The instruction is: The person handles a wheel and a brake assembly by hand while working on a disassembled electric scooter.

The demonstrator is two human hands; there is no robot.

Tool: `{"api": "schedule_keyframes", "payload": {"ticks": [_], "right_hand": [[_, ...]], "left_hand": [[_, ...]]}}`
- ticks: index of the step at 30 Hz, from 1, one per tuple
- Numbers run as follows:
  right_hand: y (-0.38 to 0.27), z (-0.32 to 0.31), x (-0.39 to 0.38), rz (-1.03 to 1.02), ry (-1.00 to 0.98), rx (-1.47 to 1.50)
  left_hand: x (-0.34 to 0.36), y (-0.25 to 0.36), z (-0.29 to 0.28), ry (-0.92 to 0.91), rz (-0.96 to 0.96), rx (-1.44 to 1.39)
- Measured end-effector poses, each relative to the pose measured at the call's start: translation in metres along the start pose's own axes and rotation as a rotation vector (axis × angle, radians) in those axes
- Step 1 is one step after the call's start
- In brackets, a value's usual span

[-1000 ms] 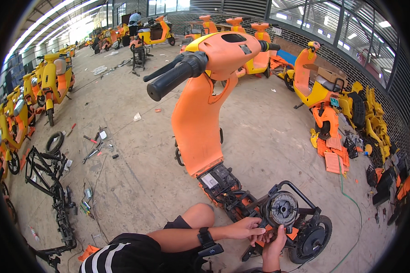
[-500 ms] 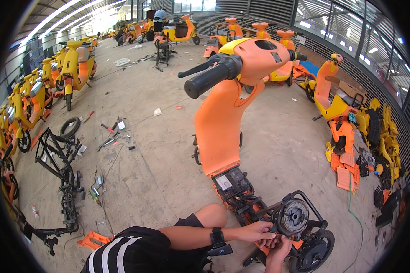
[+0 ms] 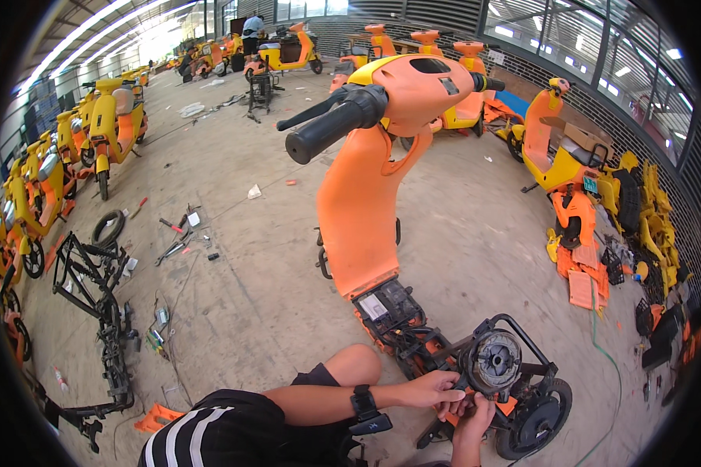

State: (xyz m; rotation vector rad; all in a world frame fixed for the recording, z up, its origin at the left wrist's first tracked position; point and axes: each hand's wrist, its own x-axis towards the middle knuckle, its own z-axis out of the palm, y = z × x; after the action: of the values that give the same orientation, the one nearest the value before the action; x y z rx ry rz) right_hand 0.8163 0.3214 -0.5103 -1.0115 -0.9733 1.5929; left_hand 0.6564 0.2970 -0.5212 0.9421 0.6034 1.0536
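Note:
My left hand [image 3: 432,389] reaches in from the left, a black device [image 3: 366,409] strapped to its wrist. Close beside it, my right hand [image 3: 473,419] comes up from the lower edge. Both have their fingers closed and meet just under a round metal brake plate with shoes [image 3: 494,363]; whatever they pinch is hidden. The plate sits at the rear of a partly stripped orange scooter [image 3: 362,210], beside a black tubular rail [image 3: 533,338]. Below and to the right is its black rear wheel [image 3: 537,420]. An open electrical bay [image 3: 389,307] lies ahead of my hands.
A bare black frame [image 3: 113,335] lies on the left, with a loose tyre [image 3: 109,227] and scattered tools [image 3: 175,237] beyond. Yellow scooters [image 3: 109,128] line the left. Orange panels [image 3: 584,284] and a green cable [image 3: 600,350] lie right. Someone [image 3: 251,31] stands far back.
The view has turned slightly to the right, so the scene sits further left. My hands stay together under the brake plate, with small finger shifts.

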Motion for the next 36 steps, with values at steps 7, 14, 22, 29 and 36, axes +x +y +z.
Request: {"api": "schedule_keyframes", "payload": {"ticks": [7, 14, 22, 29, 36], "right_hand": [[0.001, -0.001, 0.0, -0.021, -0.031, 0.022], [0.005, -0.002, 0.003, -0.029, 0.005, 0.038], [0.015, -0.005, 0.004, -0.048, 0.04, 0.074], [0.001, -0.011, -0.002, -0.029, -0.057, 0.012], [-0.019, 0.002, -0.014, -0.016, -0.246, 0.009]], "left_hand": [[-0.002, 0.006, 0.003, -0.007, -0.01, -0.007], [-0.002, 0.005, 0.002, -0.009, -0.013, -0.05], [-0.006, 0.009, 0.002, -0.002, -0.036, -0.076], [-0.005, 0.018, 0.006, 0.006, -0.053, -0.157], [-0.015, 0.039, 0.008, 0.083, -0.045, -0.158]]}}
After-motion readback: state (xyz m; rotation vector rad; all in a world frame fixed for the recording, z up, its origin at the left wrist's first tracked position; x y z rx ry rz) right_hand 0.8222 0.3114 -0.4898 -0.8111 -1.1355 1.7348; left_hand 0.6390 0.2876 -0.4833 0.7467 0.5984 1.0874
